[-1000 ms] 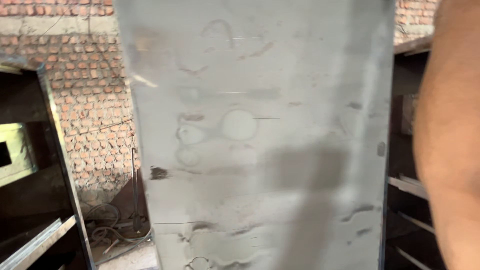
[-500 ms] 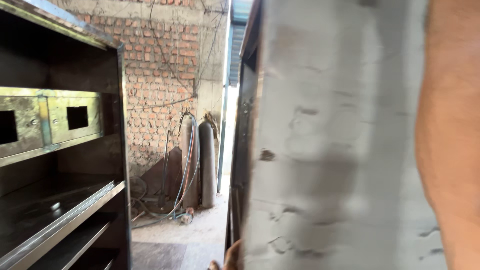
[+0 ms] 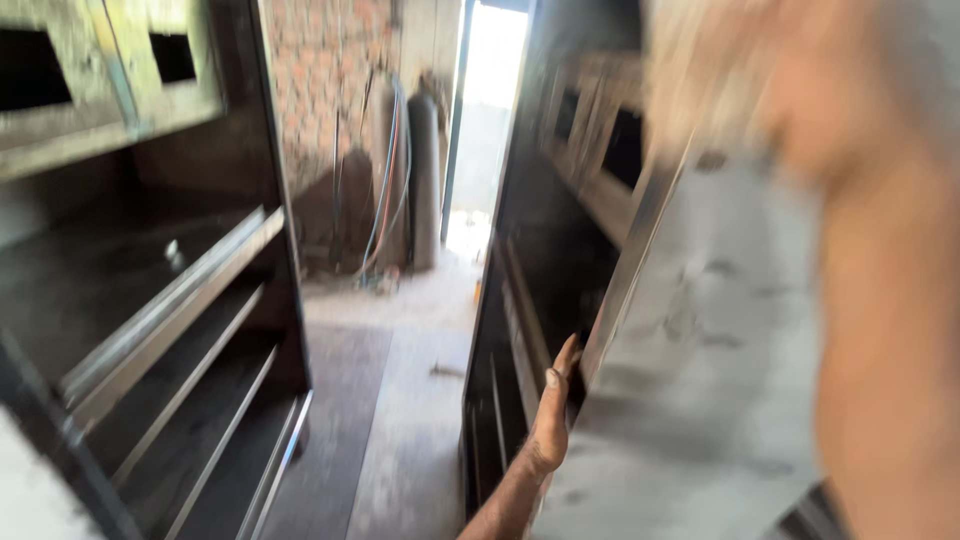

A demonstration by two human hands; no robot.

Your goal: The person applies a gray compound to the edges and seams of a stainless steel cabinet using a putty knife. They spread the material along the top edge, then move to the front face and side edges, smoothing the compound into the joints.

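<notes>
A large grey metal sheet [image 3: 700,330] stands nearly upright on the right and fills much of that side. My left hand [image 3: 552,415] reaches up from the bottom edge and grips the sheet's left edge, thumb toward me. My right arm [image 3: 885,330] is a close, blurred shape in front of the sheet at far right. It runs up toward the sheet's top, where the hand is too blurred to make out. Just behind the sheet and my left hand is a dark metal cabinet [image 3: 560,200].
A second dark metal cabinet [image 3: 170,280] with shelves and rails stands at left. A narrow concrete floor aisle [image 3: 400,400] runs between the two cabinets to a bright doorway [image 3: 490,110]. Gas cylinders [image 3: 422,170] with hoses lean on the brick wall [image 3: 320,80] at the back.
The view has swung left, so the sheet has shifted from filling the view to the right side. The aisle, the cabinets and my left hand on the sheet's edge have come into sight.
</notes>
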